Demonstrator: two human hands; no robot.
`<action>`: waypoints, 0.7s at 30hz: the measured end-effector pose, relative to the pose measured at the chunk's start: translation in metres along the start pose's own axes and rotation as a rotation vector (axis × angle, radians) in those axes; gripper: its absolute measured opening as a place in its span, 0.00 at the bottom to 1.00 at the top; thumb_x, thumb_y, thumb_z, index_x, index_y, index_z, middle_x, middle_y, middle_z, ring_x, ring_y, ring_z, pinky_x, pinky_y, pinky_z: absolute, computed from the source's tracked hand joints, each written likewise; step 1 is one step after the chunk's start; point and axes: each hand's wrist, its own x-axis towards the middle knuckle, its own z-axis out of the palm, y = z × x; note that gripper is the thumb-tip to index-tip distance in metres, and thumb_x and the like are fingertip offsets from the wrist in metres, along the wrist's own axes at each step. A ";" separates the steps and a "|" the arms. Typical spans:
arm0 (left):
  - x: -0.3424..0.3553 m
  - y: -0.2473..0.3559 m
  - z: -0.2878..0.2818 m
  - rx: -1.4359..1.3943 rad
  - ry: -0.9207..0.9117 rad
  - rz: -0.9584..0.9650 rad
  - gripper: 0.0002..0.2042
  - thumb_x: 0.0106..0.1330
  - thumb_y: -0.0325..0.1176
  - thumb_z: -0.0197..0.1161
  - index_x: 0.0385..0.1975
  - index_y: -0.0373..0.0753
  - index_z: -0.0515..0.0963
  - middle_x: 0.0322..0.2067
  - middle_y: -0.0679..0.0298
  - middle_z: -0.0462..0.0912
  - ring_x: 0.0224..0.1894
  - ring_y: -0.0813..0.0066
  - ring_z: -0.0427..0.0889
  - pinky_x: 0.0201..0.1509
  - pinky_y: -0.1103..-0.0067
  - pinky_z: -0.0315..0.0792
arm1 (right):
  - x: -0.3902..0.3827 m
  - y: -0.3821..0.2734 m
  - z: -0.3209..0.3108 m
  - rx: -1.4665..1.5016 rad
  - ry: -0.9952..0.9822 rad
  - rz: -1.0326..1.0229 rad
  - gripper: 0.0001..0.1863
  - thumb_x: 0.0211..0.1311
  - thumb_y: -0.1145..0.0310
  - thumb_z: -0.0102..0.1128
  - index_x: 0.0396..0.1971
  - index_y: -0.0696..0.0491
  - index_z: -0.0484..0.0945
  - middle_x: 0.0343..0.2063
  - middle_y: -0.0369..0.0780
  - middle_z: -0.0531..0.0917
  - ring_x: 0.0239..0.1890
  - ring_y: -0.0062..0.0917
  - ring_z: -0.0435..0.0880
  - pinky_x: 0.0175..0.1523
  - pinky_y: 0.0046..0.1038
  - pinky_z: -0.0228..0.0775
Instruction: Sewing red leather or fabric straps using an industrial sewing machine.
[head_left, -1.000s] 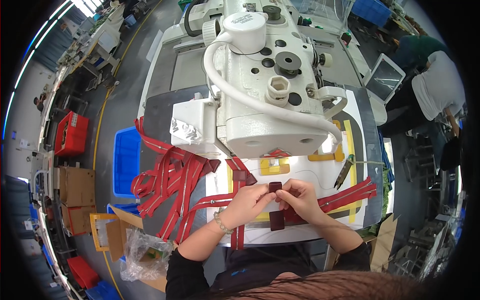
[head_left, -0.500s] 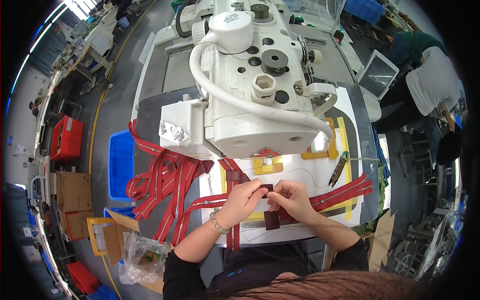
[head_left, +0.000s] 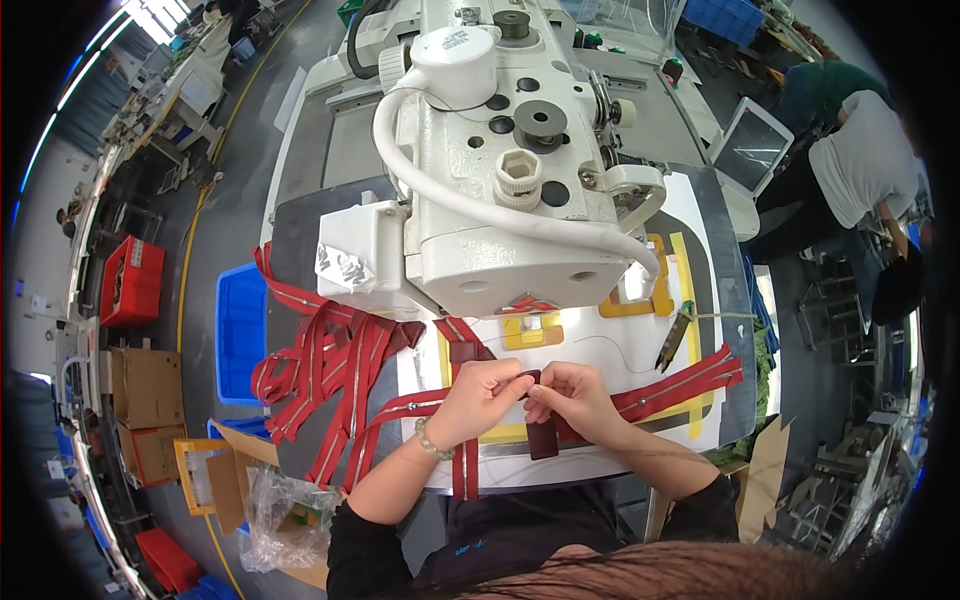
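Observation:
In front of the sewing machine, my left hand (head_left: 478, 402) and my right hand (head_left: 578, 402) meet, fingertips pinched closed on a small dark red patch (head_left: 533, 377). Most of that patch is hidden by the fingers. Just below them hangs a second dark red patch (head_left: 542, 440), beside the right hand. Red zipper tape (head_left: 680, 386) with metal teeth runs out to the right from under the right hand. More red zipper tape (head_left: 400, 408) passes left beneath the left wrist. A third dark patch (head_left: 466, 351) lies on a strip beyond the left hand.
The white sewing machine head (head_left: 510, 265) stands close beyond my hands. A heap of red zippers (head_left: 340, 370) covers the table's left side. Thread snips (head_left: 676, 337) lie at right, near a yellow frame (head_left: 640, 295). A blue bin (head_left: 240, 335) is at far left; a person (head_left: 865, 150) bends at upper right.
The view has shifted slightly. My fingers are still pinched on the patch, which has tilted a little and shows less of its face.

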 end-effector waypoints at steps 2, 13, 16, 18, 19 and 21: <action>0.001 0.003 0.002 0.085 0.017 0.055 0.11 0.65 0.30 0.59 0.21 0.33 0.72 0.14 0.64 0.63 0.18 0.82 0.60 0.21 0.81 0.57 | 0.001 0.001 0.000 0.001 0.009 0.009 0.07 0.66 0.72 0.55 0.29 0.60 0.73 0.25 0.40 0.83 0.28 0.21 0.85 0.32 0.20 0.77; 0.005 -0.007 0.000 0.530 0.257 0.348 0.09 0.59 0.33 0.64 0.24 0.36 0.73 0.22 0.61 0.72 0.24 0.65 0.72 0.27 0.74 0.65 | 0.036 -0.039 -0.025 -0.351 0.029 0.016 0.11 0.63 0.69 0.58 0.23 0.59 0.75 0.17 0.36 0.78 0.17 0.16 0.78 0.19 0.18 0.67; 0.005 -0.007 0.003 0.706 0.289 0.437 0.09 0.56 0.33 0.67 0.29 0.37 0.76 0.31 0.62 0.77 0.33 0.63 0.75 0.36 0.71 0.67 | 0.061 -0.042 -0.041 -0.319 0.030 0.127 0.13 0.63 0.67 0.58 0.21 0.58 0.75 0.15 0.36 0.78 0.15 0.18 0.78 0.18 0.19 0.67; 0.005 -0.008 0.006 0.766 0.298 0.471 0.10 0.54 0.33 0.68 0.33 0.38 0.77 0.37 0.61 0.79 0.38 0.63 0.76 0.41 0.70 0.67 | 0.067 -0.046 -0.039 -0.353 0.035 0.138 0.13 0.62 0.67 0.58 0.20 0.58 0.75 0.15 0.37 0.78 0.14 0.18 0.78 0.17 0.19 0.67; 0.006 -0.009 0.008 0.780 0.289 0.484 0.13 0.54 0.34 0.68 0.36 0.38 0.77 0.43 0.59 0.78 0.43 0.61 0.75 0.46 0.68 0.66 | 0.070 -0.046 -0.038 -0.387 0.039 0.149 0.14 0.62 0.67 0.58 0.19 0.59 0.76 0.14 0.38 0.78 0.14 0.19 0.77 0.17 0.20 0.66; 0.006 -0.010 0.010 0.793 0.278 0.501 0.15 0.54 0.35 0.68 0.40 0.37 0.77 0.48 0.57 0.77 0.49 0.59 0.75 0.51 0.67 0.64 | 0.075 -0.045 -0.039 -0.391 0.045 0.134 0.14 0.62 0.67 0.58 0.19 0.59 0.76 0.14 0.38 0.79 0.13 0.19 0.78 0.17 0.20 0.67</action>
